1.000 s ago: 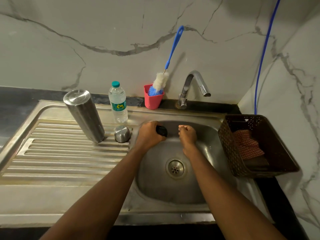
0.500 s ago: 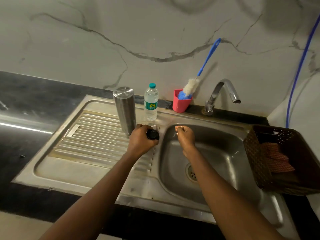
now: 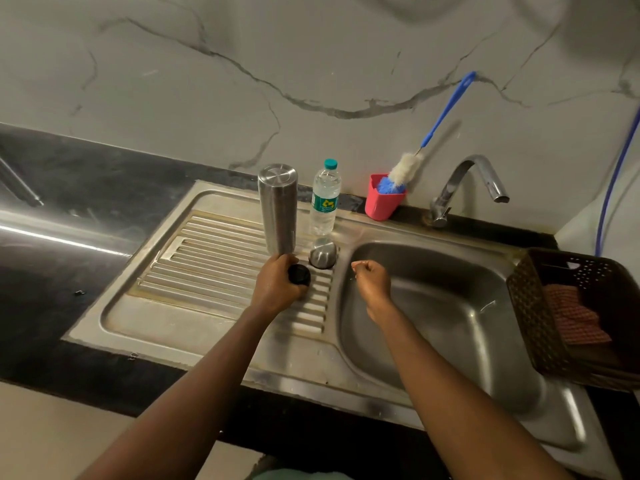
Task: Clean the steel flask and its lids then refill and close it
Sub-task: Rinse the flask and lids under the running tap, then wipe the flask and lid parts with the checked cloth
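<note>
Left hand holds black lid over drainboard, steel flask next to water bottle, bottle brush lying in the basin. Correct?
No. The bottle brush is not in the basin; it stands in the pink cup by the wall, left of the tap. The rest holds in the head view: left hand grips the black lid over the drainboard, steel flask stands beside the water bottle.

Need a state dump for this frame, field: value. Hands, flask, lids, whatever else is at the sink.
left hand: grips black lid over drainboard
right hand: fingers curled, nothing visible in it, at sink basin edge
steel flask: upright on drainboard
steel cap: on drainboard beside flask
water bottle: capped, behind steel cap
brush: in red cup
basket: holds cloth
</note>
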